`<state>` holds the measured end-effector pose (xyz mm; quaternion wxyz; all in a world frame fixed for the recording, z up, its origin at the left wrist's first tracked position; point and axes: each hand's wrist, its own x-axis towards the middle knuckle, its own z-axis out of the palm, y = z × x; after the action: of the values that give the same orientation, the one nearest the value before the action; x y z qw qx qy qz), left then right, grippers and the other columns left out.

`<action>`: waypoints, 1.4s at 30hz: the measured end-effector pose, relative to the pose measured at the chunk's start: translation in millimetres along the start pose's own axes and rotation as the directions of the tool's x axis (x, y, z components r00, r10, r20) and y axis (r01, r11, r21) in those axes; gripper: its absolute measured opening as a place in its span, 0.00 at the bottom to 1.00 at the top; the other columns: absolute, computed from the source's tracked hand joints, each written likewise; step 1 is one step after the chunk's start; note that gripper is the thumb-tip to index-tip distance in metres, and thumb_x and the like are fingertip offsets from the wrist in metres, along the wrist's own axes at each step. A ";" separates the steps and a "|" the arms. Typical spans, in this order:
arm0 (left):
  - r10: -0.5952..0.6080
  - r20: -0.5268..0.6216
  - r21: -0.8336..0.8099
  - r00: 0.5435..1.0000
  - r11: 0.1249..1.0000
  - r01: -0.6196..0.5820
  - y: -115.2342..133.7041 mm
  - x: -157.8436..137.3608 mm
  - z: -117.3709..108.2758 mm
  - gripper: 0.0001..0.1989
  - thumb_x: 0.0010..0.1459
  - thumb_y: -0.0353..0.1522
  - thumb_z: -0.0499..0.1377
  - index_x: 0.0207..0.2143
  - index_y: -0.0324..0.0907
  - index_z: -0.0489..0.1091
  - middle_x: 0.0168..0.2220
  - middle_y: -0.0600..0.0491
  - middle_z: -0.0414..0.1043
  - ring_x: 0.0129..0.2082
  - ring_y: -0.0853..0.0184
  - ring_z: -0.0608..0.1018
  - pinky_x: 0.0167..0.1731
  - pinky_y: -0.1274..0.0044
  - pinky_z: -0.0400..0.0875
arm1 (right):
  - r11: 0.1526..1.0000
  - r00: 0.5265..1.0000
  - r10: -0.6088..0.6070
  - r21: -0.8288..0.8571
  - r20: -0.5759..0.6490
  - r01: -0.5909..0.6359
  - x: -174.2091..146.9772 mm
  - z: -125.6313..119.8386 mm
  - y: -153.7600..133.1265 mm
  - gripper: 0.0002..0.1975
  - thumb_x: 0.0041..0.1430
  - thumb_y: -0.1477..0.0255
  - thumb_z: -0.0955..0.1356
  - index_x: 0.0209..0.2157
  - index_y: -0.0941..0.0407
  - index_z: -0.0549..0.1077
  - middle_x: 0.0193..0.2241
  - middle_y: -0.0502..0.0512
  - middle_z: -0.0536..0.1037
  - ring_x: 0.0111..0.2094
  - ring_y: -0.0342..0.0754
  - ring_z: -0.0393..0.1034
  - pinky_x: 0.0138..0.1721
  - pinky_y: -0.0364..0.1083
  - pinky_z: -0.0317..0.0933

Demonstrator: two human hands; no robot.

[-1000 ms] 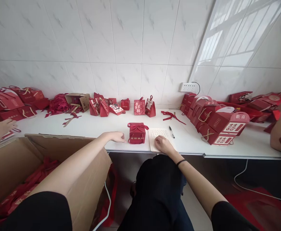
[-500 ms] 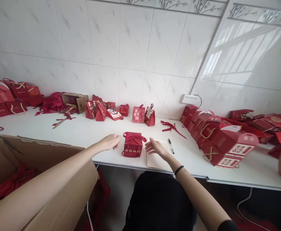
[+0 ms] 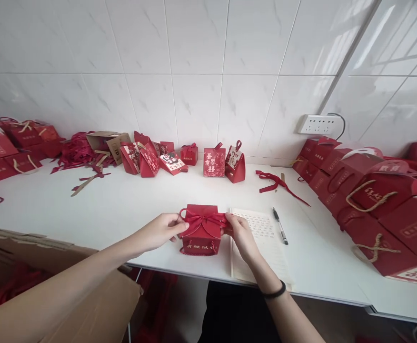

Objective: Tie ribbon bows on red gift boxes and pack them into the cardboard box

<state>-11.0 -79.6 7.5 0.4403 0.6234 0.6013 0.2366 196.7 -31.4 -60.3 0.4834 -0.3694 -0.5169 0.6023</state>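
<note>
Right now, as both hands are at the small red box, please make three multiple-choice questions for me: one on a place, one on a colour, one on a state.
1. Where does the pen lie?
A. left of the red box
B. right of the notebook page
C. inside the cardboard box

2. What colour is the ribbon on the red box?
A. red
B. gold
C. white

3. How do the hands meet the box?
A. only the left hand touches it
B. both hands hold its top from the two sides
C. both hands lie flat on the table, away from it

Answers:
1 B: the pen rests on the white table at the right edge of the notebook page.
2 A: the bow has the same red as the box.
3 B: the left hand and the right hand have their fingers at the ribbon ends.
</note>
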 end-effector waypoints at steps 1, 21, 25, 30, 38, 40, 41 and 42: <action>-0.007 0.033 0.003 0.999 1.000 0.007 -0.2 -1.3 -0.5 0.19 0.52 0.47 0.53 0.29 0.39 0.67 0.32 0.52 0.70 0.32 0.66 0.72 0.33 0.76 0.65 | 0.999 1.000 -0.026 -0.024 0.002 0.026 -1.9 -1.1 -0.7 0.21 0.52 0.55 0.64 0.18 0.58 0.67 0.19 0.53 0.68 0.22 0.45 0.62 0.29 0.44 0.59; -0.221 0.320 0.206 0.921 0.965 0.160 1.4 -19.7 -8.4 0.16 0.55 0.45 0.51 0.24 0.41 0.58 0.23 0.59 0.55 0.23 0.73 0.56 0.22 0.81 0.49 | 0.996 0.998 0.060 0.074 -0.029 -0.058 -15.2 -13.5 -8.0 0.15 0.54 0.61 0.68 0.24 0.59 0.74 0.27 0.55 0.72 0.32 0.48 0.67 0.35 0.43 0.65; -0.245 0.317 0.256 0.916 0.952 0.166 1.1 -20.5 -9.4 0.15 0.54 0.44 0.51 0.25 0.41 0.60 0.23 0.59 0.57 0.23 0.73 0.58 0.22 0.81 0.51 | 0.993 0.992 0.102 0.063 -0.068 -0.097 -15.4 -14.3 -6.7 0.18 0.55 0.57 0.67 0.26 0.59 0.73 0.29 0.57 0.72 0.34 0.51 0.69 0.31 0.44 0.67; -0.282 0.304 0.302 0.910 0.935 0.188 -3.2 -22.8 -14.8 0.15 0.52 0.44 0.53 0.26 0.42 0.66 0.25 0.57 0.64 0.24 0.71 0.64 0.23 0.80 0.55 | 0.990 0.979 0.129 0.077 -0.157 -0.118 -14.9 -13.7 -6.6 0.18 0.54 0.57 0.67 0.25 0.59 0.69 0.29 0.56 0.71 0.30 0.49 0.69 0.26 0.42 0.67; -0.142 0.009 0.325 0.990 0.937 0.131 15.7 -17.3 -24.4 0.22 0.53 0.52 0.50 0.36 0.44 0.65 0.32 0.54 0.69 0.31 0.66 0.71 0.30 0.78 0.62 | 0.933 0.897 -0.247 -0.339 -0.366 0.118 -18.7 -12.7 -22.5 0.15 0.57 0.57 0.63 0.35 0.55 0.66 0.27 0.50 0.65 0.26 0.46 0.63 0.19 0.39 0.56; -0.135 -0.040 0.335 0.990 0.932 0.140 23.9 -12.2 -16.5 0.24 0.53 0.54 0.48 0.30 0.42 0.65 0.26 0.54 0.68 0.25 0.67 0.69 0.26 0.77 0.60 | 0.835 0.917 -0.310 -0.533 -0.252 0.136 -18.0 -9.6 -31.7 0.17 0.59 0.57 0.61 0.26 0.56 0.65 0.21 0.49 0.63 0.22 0.44 0.58 0.20 0.41 0.52; -0.121 -0.048 0.331 0.991 0.935 0.131 26.4 -9.2 -11.3 0.24 0.53 0.54 0.47 0.28 0.42 0.64 0.24 0.54 0.67 0.24 0.67 0.69 0.25 0.77 0.59 | 0.778 0.937 -0.301 -0.613 -0.175 0.135 -16.4 -7.2 -36.2 0.20 0.60 0.56 0.59 0.22 0.56 0.63 0.18 0.49 0.62 0.21 0.44 0.56 0.21 0.42 0.50; -0.099 -0.059 0.320 0.993 0.941 0.113 27.5 -6.2 -5.8 0.24 0.53 0.53 0.48 0.26 0.42 0.63 0.23 0.55 0.66 0.23 0.67 0.68 0.25 0.77 0.58 | 0.723 0.957 -0.269 -0.678 -0.105 0.129 -14.0 -4.4 -40.3 0.24 0.61 0.55 0.58 0.18 0.56 0.60 0.16 0.50 0.60 0.19 0.44 0.54 0.21 0.43 0.48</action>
<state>-1.8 -80.9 34.8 0.3321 0.6486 0.6736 0.1240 212.6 -43.8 -22.4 0.4306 -0.5165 -0.6838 0.2834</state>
